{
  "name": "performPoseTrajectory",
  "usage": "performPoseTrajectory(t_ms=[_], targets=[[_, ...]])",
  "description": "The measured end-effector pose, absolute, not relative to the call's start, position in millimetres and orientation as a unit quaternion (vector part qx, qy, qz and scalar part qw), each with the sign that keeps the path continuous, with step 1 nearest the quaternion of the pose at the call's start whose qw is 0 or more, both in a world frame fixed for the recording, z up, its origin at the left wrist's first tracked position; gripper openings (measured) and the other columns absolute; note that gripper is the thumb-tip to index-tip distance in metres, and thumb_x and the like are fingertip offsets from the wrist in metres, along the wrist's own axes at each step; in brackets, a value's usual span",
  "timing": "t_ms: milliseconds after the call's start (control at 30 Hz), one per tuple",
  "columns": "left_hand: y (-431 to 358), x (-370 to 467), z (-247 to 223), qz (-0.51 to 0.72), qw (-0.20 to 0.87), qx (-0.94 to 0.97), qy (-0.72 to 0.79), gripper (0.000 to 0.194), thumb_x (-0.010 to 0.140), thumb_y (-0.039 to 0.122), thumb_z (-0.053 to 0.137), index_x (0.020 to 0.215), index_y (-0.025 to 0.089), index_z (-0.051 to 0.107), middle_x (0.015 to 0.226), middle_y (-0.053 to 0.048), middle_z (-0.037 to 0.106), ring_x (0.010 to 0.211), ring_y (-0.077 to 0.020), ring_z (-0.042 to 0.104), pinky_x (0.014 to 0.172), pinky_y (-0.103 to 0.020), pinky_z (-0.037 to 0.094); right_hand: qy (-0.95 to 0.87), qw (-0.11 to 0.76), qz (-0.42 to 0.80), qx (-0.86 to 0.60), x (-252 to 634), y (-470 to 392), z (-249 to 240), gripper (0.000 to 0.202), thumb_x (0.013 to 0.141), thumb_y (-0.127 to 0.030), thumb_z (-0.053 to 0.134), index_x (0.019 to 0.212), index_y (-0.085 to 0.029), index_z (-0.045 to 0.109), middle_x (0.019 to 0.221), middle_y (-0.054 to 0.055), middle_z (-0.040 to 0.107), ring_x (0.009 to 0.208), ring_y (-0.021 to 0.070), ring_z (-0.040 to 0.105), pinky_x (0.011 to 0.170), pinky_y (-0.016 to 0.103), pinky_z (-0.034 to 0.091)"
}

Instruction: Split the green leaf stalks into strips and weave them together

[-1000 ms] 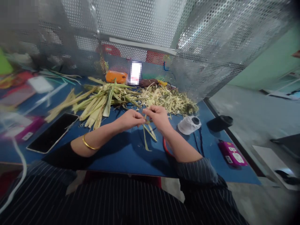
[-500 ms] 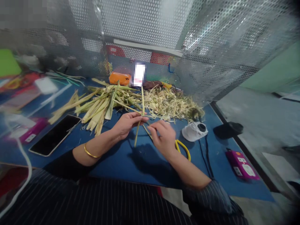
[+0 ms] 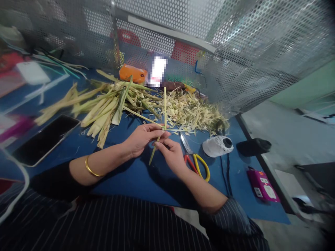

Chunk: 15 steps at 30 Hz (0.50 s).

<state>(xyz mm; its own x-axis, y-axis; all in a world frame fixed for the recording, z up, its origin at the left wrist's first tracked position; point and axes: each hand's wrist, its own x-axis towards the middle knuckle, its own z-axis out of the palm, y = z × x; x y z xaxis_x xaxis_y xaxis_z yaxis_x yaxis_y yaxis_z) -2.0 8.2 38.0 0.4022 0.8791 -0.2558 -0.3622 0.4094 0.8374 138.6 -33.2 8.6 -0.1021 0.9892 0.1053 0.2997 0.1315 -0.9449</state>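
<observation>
My left hand (image 3: 143,139) pinches the crossing point of several narrow, pale green leaf strips (image 3: 165,108) that look like dried husk. One strip stands up from the fingers, one runs left, one right, and one hangs down toward me. My right hand (image 3: 170,150) is closed on the strip hanging downward, its fingertips close under the left ones. To the right of the right hand lie scissors (image 3: 201,167) with red and yellow handles, blades pointing away. Behind the hands are a bundle of long husk leaves (image 3: 104,108) and a heap of shredded husk (image 3: 193,113).
On the blue table (image 3: 125,184) a black-screened phone (image 3: 45,139) lies left. A white thread spool (image 3: 217,146), a dark cylinder (image 3: 253,147) and a purple box (image 3: 263,184) stand right. An orange packet (image 3: 133,74) sits before the perforated metal screen (image 3: 157,31). A white cable (image 3: 19,195) crosses at left.
My right hand has moved left and in toward my left hand, onto the downward strip. The scissors, mostly covered before, now show. The view has shifted slightly.
</observation>
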Motion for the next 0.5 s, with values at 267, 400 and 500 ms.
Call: performPoseTrajectory(t_ms=[267, 400, 500], targets=[[7.6, -1.9, 33.8, 0.419, 0.741, 0.380, 0.362, 0.012, 0.070, 0.023, 0.076, 0.074, 0.012, 0.075, 0.075, -0.005, 0.070, 0.060, -0.0095, 0.056, 0.065, -0.025, 0.047, -0.693, 0.398, 0.340, -0.496, 138.8, -40.3, 17.4, 0.024, 0.088, -0.028, 0.055, 0.067, -0.020, 0.062, 0.069, 0.000, 0.057, 0.071, 0.0145, 0.054, 0.072, 0.027, 0.043], [8.3, 0.3, 29.5, 0.427, 0.730, 0.383, 0.371, 0.013, 0.068, 0.022, 0.076, 0.066, 0.010, 0.073, 0.085, -0.009, 0.071, 0.069, -0.0114, 0.060, 0.068, -0.024, 0.048, -0.729, 0.386, 0.289, -0.486, 138.4, -41.0, 15.0, 0.025, 0.089, -0.025, 0.054, 0.066, -0.020, 0.060, 0.067, 0.000, 0.056, 0.071, 0.0140, 0.054, 0.072, 0.027, 0.042], [11.4, -1.7, 29.9, 0.423, 0.732, 0.390, 0.365, 0.015, 0.068, 0.023, 0.075, 0.063, 0.009, 0.072, 0.094, -0.010, 0.071, 0.077, -0.0129, 0.062, 0.072, -0.024, 0.048, -0.760, 0.373, 0.220, -0.485, 139.4, -43.3, 14.7, 0.028, 0.093, -0.026, 0.051, 0.066, -0.020, 0.058, 0.065, -0.001, 0.055, 0.069, 0.0135, 0.054, 0.072, 0.028, 0.040]])
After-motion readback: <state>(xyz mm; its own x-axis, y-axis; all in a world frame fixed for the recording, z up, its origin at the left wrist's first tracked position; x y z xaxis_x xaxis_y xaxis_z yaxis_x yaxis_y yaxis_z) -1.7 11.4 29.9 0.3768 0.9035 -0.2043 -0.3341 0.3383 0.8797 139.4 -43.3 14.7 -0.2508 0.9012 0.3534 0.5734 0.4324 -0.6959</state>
